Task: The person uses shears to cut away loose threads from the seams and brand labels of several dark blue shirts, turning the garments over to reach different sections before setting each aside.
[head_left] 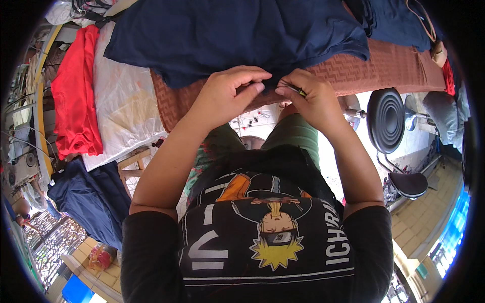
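A large navy blue cloth (227,38) is spread over the work surface, its near edge hanging between my hands. My left hand (230,96) is closed in a pinch at that edge, thumb and forefinger close to each other on the cloth. Just to its right, my right hand (313,98) is closed around a small slim tool (300,92) with dark and yellow-green parts. Its tip points toward the cloth edge, but the fingers hide most of it, so its kind is unclear.
Under the navy cloth lies a brown patterned cover (389,65). To the left are clear plastic sheeting (124,101), a red cloth (76,96) and another navy garment (93,197). A round black stool seat (386,121) stands right, near a tan bench (429,212).
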`<state>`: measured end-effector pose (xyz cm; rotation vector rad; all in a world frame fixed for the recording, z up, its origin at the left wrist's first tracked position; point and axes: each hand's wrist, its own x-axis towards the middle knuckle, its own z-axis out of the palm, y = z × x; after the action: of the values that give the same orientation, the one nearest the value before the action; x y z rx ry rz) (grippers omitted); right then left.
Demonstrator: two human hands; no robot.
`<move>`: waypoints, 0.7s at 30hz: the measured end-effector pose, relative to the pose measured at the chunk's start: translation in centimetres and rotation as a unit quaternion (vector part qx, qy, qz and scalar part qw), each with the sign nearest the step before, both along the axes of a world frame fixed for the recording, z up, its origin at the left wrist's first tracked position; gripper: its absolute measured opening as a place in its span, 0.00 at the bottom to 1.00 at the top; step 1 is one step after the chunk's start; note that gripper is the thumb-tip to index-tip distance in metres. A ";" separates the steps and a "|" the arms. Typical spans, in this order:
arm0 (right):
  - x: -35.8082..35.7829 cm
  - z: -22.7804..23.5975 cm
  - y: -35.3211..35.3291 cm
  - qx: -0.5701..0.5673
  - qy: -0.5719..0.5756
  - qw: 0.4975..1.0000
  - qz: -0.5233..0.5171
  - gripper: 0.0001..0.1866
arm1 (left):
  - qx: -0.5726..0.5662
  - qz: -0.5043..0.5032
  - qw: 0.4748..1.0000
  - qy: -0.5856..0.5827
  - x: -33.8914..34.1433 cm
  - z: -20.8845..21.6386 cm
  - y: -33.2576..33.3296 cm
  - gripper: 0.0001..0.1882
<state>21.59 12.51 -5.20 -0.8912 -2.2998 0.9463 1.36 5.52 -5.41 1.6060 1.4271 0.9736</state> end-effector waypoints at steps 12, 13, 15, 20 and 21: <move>-0.8 1.2 0.4 -0.031 0.030 0.999 -0.017 0.07 | 0.141 0.058 0.983 0.099 1.0 -0.9 -0.3 0.08; -0.8 1.2 0.4 -0.034 0.029 0.999 -0.016 0.07 | 0.120 0.060 0.987 0.092 1.0 -0.7 -0.2 0.08; -0.8 1.2 0.4 -0.045 0.022 0.999 -0.011 0.07 | 0.078 0.066 0.992 0.077 0.9 -0.2 0.0 0.07; -1.2 2.0 0.5 -0.034 -0.039 0.998 0.026 0.09 | 0.082 0.048 0.994 0.052 1.1 -1.1 0.2 0.07; -1.3 1.9 0.5 -0.015 -0.038 0.999 0.033 0.09 | 0.091 0.051 0.993 0.053 1.2 -1.2 0.2 0.07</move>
<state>20.34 13.02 -3.26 -0.8824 -2.3995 0.9919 2.54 5.75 -6.57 1.7523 1.5419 1.1194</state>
